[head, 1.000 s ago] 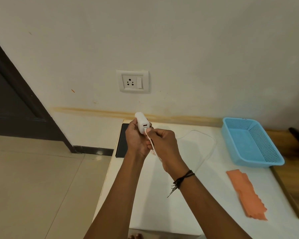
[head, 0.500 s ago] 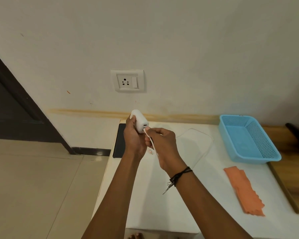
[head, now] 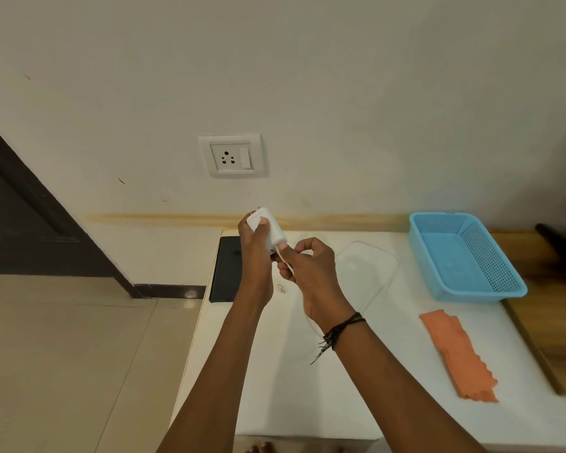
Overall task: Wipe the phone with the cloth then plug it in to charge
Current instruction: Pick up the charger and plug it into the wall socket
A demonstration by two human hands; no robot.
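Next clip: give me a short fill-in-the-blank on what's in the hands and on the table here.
1. The left hand grips the white ____.
2. The right hand pinches the thin white ____ running from it.
3. The orange cloth lies on the table near the ____ basket.
4. The wall socket has ____ plugged into it.
Missing words: charger; cable; blue; nothing.

A black knotted thread band circles the wrist of the right hand, well back from the fingers, loose ends trailing; both forearms bare.
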